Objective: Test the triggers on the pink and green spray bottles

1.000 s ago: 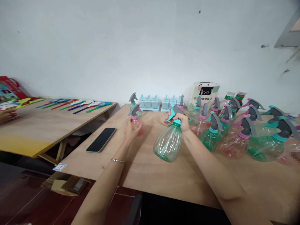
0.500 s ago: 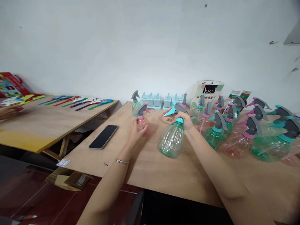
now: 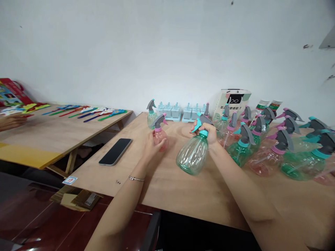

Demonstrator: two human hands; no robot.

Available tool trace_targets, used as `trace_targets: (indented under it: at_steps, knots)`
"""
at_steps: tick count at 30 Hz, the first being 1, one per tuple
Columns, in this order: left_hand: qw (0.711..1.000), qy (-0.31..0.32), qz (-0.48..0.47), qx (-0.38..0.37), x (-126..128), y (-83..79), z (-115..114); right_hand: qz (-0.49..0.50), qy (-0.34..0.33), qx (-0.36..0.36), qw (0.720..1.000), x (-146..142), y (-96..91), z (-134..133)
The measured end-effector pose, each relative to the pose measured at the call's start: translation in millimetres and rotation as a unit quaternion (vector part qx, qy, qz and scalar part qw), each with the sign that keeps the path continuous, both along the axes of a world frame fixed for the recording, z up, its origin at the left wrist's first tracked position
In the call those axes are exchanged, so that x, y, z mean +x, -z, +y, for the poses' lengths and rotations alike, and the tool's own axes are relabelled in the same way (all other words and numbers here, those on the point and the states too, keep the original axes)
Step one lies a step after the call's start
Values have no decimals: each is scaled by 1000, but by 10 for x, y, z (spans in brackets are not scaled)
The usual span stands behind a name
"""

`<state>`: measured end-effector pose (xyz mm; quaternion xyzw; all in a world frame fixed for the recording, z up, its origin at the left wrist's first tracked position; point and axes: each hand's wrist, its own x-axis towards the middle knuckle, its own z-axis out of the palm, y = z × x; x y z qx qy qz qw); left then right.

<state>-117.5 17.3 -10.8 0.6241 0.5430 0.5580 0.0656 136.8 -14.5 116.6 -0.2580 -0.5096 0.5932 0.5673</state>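
Note:
My left hand (image 3: 152, 143) is wrapped round the body of a small pink spray bottle (image 3: 162, 138), which stands upright on the table with its grey and pink head on top. In my right hand (image 3: 209, 131) is a clear green spray bottle (image 3: 192, 155), gripped by its neck and trigger head. That bottle leans, with its base toward me and its turquoise nozzle pointing left. Beyond the pink bottle stands a green spray bottle (image 3: 151, 116) with a grey trigger. Several pink and green spray bottles (image 3: 281, 153) crowd the table to the right of my right hand.
A phone (image 3: 115, 151) lies left of my left hand on the wooden table (image 3: 178, 198). Pale blue ice-pop moulds (image 3: 169, 111) and a printed box (image 3: 231, 106) stand along the wall. On the left table, another person's hand (image 3: 13, 122) is near colourful plastic pieces (image 3: 89, 112).
My right fingers have curled in around the trigger of the green bottle, and its head has shifted slightly right. My left hand stays on the pink bottle. The other person's hand has moved right.

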Motion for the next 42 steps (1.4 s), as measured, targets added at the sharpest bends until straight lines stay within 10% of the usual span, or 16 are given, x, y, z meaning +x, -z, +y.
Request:
trace_targets:
  at_steps: [11, 20, 29, 42]
  knots:
    - [1000, 10, 5, -5, 15, -28, -25, -40, -8, 52, 998, -27, 12, -44]
    - [1000, 7, 5, 4, -7, 4, 6, -160, 282, 149, 934, 110, 339, 305]
    - [1000, 0, 5, 9, 5, -2, 12, -245, 432, 172, 851, 454, 582, 635]
    - [997, 38, -66, -20, 65, -6, -13, -225, 437, 269, 829, 454, 933, 769]
